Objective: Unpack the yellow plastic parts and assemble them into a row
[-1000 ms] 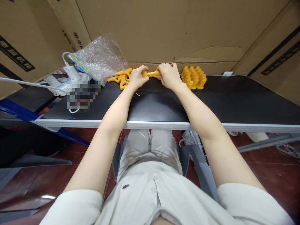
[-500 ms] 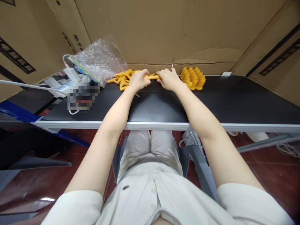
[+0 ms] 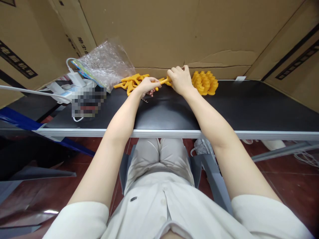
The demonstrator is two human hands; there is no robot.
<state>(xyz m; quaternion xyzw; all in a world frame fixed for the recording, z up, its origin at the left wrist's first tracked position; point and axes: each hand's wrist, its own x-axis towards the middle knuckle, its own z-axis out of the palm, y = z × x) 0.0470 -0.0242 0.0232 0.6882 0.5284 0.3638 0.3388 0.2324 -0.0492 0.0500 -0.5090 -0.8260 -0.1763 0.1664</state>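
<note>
Over the back of the black table, my left hand [image 3: 149,85] is closed in a pinch on a thin yellow-orange plastic rod [image 3: 163,81] with a ridged look. At the rod's other end my right hand [image 3: 180,79] is closed, its back towards me, and its fingertips are mostly hidden. More yellow plastic shows just under the right fingers; whether it joins the rod I cannot tell. Several branching yellow-orange plastic pieces [image 3: 131,83] lie in a pile left of my left hand. Below that hand lies a small wavy metal piece [image 3: 145,100]. To the right stand several ridged yellow-orange plastic pieces [image 3: 204,83], grouped closely.
A clear plastic bag [image 3: 104,64] leans at the back left. Beside it are a white power strip [image 3: 66,93] with plugs and a white cable [image 3: 32,89]. Cardboard panels [image 3: 159,33] wall in the back and sides. The table's metal edge [image 3: 166,133] runs before me.
My right hand has turned over the rod, its knuckles now higher and fingers more curled. My left hand has rolled slightly, and the rod between them now tilts up to the right.
</note>
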